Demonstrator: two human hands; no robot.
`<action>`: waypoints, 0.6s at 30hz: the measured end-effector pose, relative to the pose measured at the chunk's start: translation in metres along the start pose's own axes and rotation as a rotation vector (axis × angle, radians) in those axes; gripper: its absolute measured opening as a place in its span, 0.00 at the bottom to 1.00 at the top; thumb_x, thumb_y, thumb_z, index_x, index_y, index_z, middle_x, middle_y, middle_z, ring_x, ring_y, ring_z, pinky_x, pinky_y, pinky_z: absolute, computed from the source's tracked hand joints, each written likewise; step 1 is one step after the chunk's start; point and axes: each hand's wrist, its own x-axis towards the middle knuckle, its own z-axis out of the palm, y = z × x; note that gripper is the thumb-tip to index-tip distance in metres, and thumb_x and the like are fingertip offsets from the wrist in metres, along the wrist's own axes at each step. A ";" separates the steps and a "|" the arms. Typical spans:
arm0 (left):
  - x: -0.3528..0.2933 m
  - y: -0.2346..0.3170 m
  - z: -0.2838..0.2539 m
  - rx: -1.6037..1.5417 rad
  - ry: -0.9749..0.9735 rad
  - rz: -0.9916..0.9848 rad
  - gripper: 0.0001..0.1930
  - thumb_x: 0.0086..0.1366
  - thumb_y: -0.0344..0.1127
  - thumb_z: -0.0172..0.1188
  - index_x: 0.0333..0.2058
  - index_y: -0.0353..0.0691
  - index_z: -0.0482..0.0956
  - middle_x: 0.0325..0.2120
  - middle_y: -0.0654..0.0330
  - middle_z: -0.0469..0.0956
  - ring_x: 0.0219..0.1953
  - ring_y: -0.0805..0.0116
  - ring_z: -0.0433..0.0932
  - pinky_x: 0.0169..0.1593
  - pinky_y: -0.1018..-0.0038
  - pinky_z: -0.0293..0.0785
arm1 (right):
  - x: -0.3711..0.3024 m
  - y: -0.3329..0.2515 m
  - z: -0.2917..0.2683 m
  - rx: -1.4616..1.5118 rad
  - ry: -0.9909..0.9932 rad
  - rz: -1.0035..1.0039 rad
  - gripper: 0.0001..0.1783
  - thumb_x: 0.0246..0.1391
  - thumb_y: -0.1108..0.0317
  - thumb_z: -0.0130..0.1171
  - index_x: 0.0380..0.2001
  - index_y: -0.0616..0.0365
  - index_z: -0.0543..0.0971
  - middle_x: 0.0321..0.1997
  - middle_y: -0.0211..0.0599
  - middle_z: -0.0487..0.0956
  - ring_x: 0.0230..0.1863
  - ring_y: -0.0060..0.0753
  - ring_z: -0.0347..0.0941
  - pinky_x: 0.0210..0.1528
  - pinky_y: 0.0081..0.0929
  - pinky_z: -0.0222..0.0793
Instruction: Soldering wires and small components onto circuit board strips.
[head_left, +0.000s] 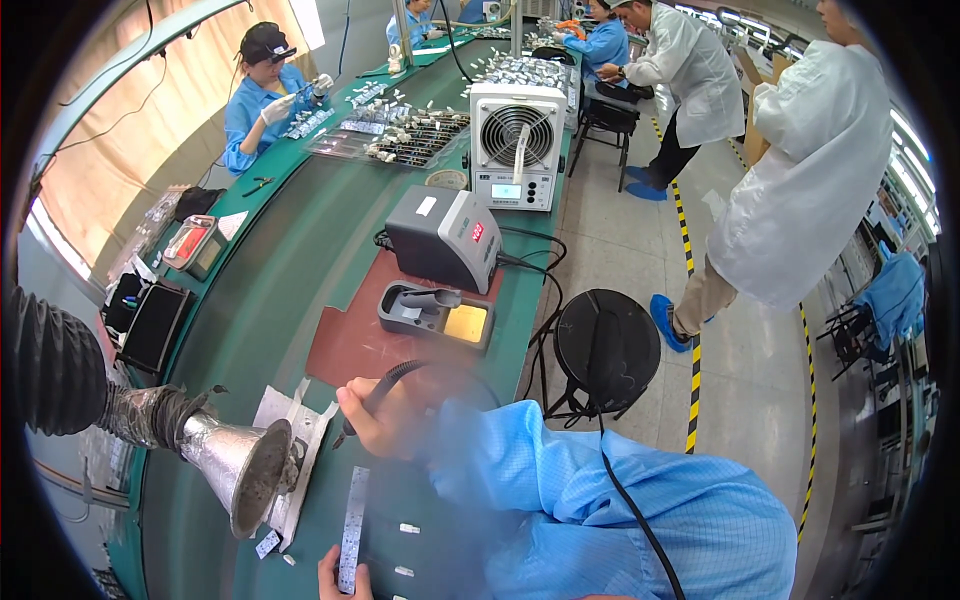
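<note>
My right hand (385,420) comes in from the right in a blue sleeve and is closed around a soldering iron (376,393), its tip pointing down toward the mat. Below it, my left hand (342,578) grips the near end of a narrow, pale circuit board strip (353,515) between thumb and fingers. The iron's tip is apart from the strip, above its far end. Right of the strip lie small white connectors (409,528). A blurred haze covers part of my right wrist and the mat beside it.
A metal fume funnel (262,478) on a black hose stands at left, over a whitish block. Farther off are a soldering station (445,235), an iron holder with yellow sponge (465,322) and a white fan unit (517,145). A black stool (607,350) stands right; other people work beyond.
</note>
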 end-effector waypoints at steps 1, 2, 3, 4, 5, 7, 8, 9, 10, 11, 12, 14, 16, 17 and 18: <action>0.000 0.000 0.000 0.000 -0.002 0.000 0.23 0.59 0.28 0.64 0.52 0.27 0.71 0.46 0.48 0.76 0.47 0.63 0.74 0.53 0.70 0.69 | 0.000 -0.001 -0.001 -0.018 0.001 -0.007 0.21 0.60 0.68 0.53 0.13 0.61 0.63 0.09 0.36 0.60 0.11 0.26 0.55 0.16 0.31 0.49; 0.000 0.001 0.000 0.012 -0.004 0.007 0.23 0.59 0.28 0.64 0.52 0.27 0.71 0.46 0.48 0.76 0.47 0.63 0.74 0.53 0.70 0.69 | 0.000 -0.001 -0.001 -0.019 0.002 -0.007 0.21 0.60 0.68 0.53 0.13 0.61 0.63 0.09 0.36 0.60 0.11 0.26 0.55 0.16 0.31 0.49; 0.001 0.001 0.001 0.023 -0.006 0.014 0.23 0.59 0.28 0.64 0.52 0.27 0.71 0.46 0.48 0.76 0.47 0.64 0.74 0.53 0.70 0.69 | 0.000 0.000 -0.001 0.003 0.002 0.002 0.21 0.60 0.68 0.53 0.13 0.61 0.63 0.09 0.36 0.60 0.11 0.26 0.55 0.16 0.31 0.49; 0.001 0.001 0.000 0.024 -0.006 0.014 0.23 0.59 0.28 0.64 0.52 0.27 0.71 0.46 0.48 0.76 0.47 0.64 0.74 0.53 0.70 0.69 | 0.000 0.001 -0.001 0.027 0.000 0.012 0.21 0.60 0.68 0.53 0.13 0.61 0.63 0.09 0.36 0.60 0.11 0.27 0.55 0.16 0.31 0.49; 0.000 0.000 0.000 0.010 -0.006 0.007 0.23 0.59 0.28 0.64 0.52 0.27 0.71 0.45 0.49 0.76 0.46 0.64 0.74 0.53 0.70 0.69 | 0.000 0.000 -0.001 0.027 0.000 0.013 0.21 0.60 0.68 0.53 0.13 0.61 0.63 0.09 0.36 0.60 0.11 0.27 0.55 0.16 0.31 0.49; 0.000 0.000 0.000 -0.003 -0.007 -0.001 0.23 0.59 0.28 0.64 0.52 0.27 0.72 0.45 0.49 0.76 0.46 0.64 0.74 0.53 0.70 0.69 | 0.000 -0.003 -0.002 0.019 -0.002 0.012 0.21 0.60 0.69 0.53 0.13 0.61 0.63 0.09 0.37 0.60 0.11 0.27 0.55 0.16 0.31 0.49; 0.001 0.000 0.000 0.012 -0.007 0.010 0.23 0.59 0.28 0.64 0.52 0.27 0.72 0.45 0.49 0.76 0.46 0.64 0.74 0.53 0.70 0.69 | 0.000 0.000 -0.001 0.018 -0.001 0.012 0.21 0.60 0.69 0.53 0.13 0.61 0.63 0.09 0.37 0.60 0.11 0.27 0.55 0.16 0.31 0.49; 0.001 0.000 0.001 0.027 -0.006 0.020 0.23 0.59 0.28 0.64 0.52 0.27 0.72 0.45 0.49 0.76 0.46 0.64 0.74 0.52 0.70 0.70 | -0.001 0.005 0.000 0.021 0.004 0.005 0.21 0.60 0.69 0.53 0.13 0.61 0.63 0.09 0.37 0.60 0.11 0.27 0.55 0.16 0.31 0.49; 0.001 0.000 0.001 0.027 -0.006 0.020 0.23 0.59 0.28 0.64 0.52 0.27 0.72 0.45 0.49 0.76 0.46 0.64 0.74 0.52 0.70 0.70 | -0.001 0.006 0.001 0.025 0.008 -0.002 0.21 0.60 0.69 0.53 0.13 0.61 0.63 0.09 0.37 0.60 0.11 0.27 0.54 0.16 0.31 0.49; 0.001 0.000 0.001 0.021 -0.001 0.021 0.23 0.59 0.28 0.64 0.52 0.27 0.72 0.44 0.49 0.77 0.45 0.64 0.74 0.52 0.71 0.70 | -0.001 0.005 0.001 0.025 0.007 -0.001 0.21 0.60 0.69 0.53 0.13 0.61 0.63 0.09 0.37 0.60 0.11 0.27 0.54 0.16 0.31 0.49; 0.001 0.000 0.001 0.015 0.004 0.023 0.23 0.59 0.28 0.64 0.52 0.28 0.72 0.44 0.49 0.77 0.45 0.64 0.75 0.52 0.71 0.70 | -0.002 0.004 0.001 0.036 0.003 0.011 0.21 0.59 0.69 0.53 0.13 0.61 0.63 0.09 0.37 0.59 0.11 0.27 0.54 0.16 0.31 0.49; 0.001 0.002 0.001 0.035 0.006 0.027 0.22 0.59 0.28 0.64 0.52 0.28 0.72 0.44 0.50 0.77 0.45 0.64 0.75 0.52 0.71 0.70 | -0.002 0.004 0.001 0.046 -0.002 0.024 0.22 0.59 0.69 0.53 0.13 0.61 0.63 0.09 0.37 0.59 0.11 0.27 0.54 0.16 0.31 0.49; 0.001 0.001 0.001 0.056 0.007 0.032 0.22 0.59 0.28 0.64 0.52 0.28 0.72 0.44 0.50 0.77 0.45 0.65 0.75 0.52 0.71 0.70 | -0.003 0.005 0.003 0.043 0.014 0.021 0.22 0.59 0.69 0.54 0.13 0.61 0.63 0.09 0.37 0.59 0.11 0.27 0.54 0.16 0.31 0.48; 0.001 0.000 0.001 0.040 0.006 0.029 0.22 0.59 0.28 0.64 0.51 0.28 0.72 0.43 0.50 0.77 0.44 0.65 0.75 0.51 0.71 0.70 | -0.003 0.005 0.003 0.043 0.013 0.021 0.22 0.59 0.69 0.54 0.13 0.61 0.63 0.09 0.37 0.59 0.11 0.27 0.54 0.16 0.31 0.48; 0.001 -0.001 0.000 0.025 0.005 0.026 0.22 0.59 0.28 0.64 0.51 0.28 0.73 0.43 0.50 0.77 0.44 0.65 0.75 0.51 0.71 0.70 | -0.003 0.005 0.003 0.033 0.011 0.017 0.22 0.59 0.69 0.54 0.13 0.61 0.63 0.09 0.37 0.59 0.11 0.27 0.54 0.16 0.31 0.48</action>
